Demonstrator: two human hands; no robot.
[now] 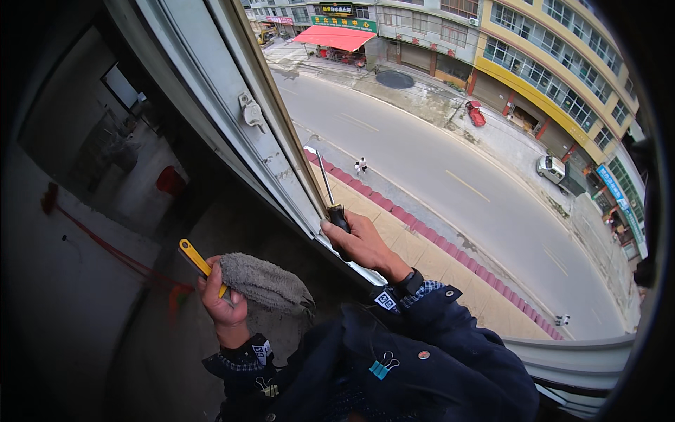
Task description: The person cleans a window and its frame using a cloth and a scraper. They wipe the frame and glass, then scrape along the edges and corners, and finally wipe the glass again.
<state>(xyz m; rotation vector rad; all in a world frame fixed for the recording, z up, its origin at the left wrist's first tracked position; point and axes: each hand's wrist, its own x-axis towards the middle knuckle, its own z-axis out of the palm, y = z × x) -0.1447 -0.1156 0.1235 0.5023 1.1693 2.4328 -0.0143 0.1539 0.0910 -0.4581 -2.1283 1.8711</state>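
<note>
My left hand (223, 307) is closed round a yellow tool that looks like a utility knife (195, 257) and a folded grey cloth (264, 281). The knife's rounded end points up and to the left; its other end is hidden by my fingers. In my right hand (365, 245) is a screwdriver with a black handle (338, 216), its long metal shaft pointing upward past the window's outer edge. That hand is beside the white window frame (278, 158), by its lower part. Higher on the frame sits a latch (251, 112).
Beyond the opening, a tiled ledge edged in red (415, 224) lies below, then a street (457, 176) with parked vehicles and buildings. Indoors at left are a red bucket (170, 181) and a red-handled broom (98, 225). The window's lower rail (569, 359) curves at right.
</note>
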